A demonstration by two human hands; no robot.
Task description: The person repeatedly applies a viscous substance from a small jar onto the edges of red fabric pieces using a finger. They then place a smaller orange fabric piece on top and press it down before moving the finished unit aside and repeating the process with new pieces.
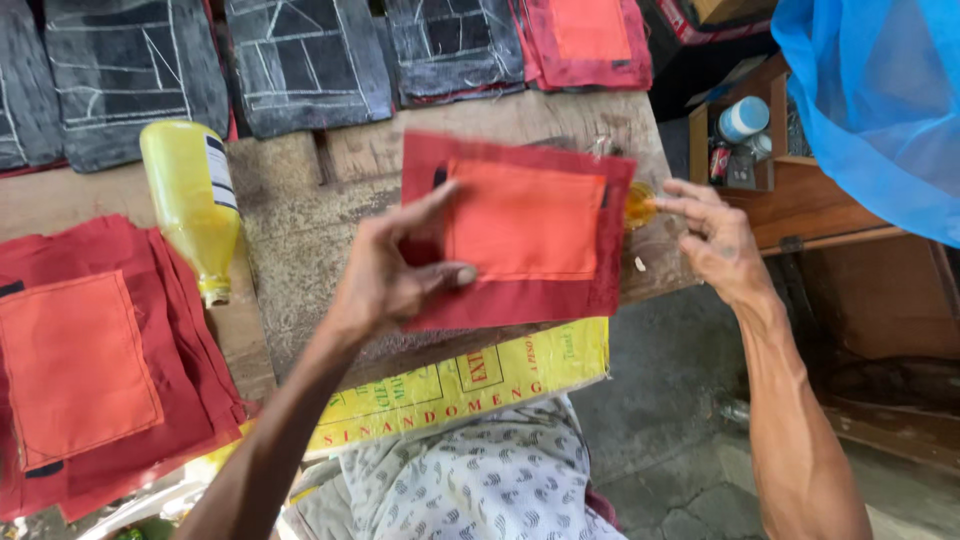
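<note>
The red cloth piece (515, 232) is pinched flat by the left hand (395, 270), thumb on top. The right hand (712, 235), fingers loosely spread, touches a small amber container (640, 205) just beside its fingertips, nothing visibly gripped.

Your left hand (385, 280) and right hand (715, 240) are bare — no gloves, rings or watch, and no sleeves reach the forearms. Over your lap lies pale grey-white cloth (480, 485) printed with small dark leaf-like motifs — loosely creased.
</note>
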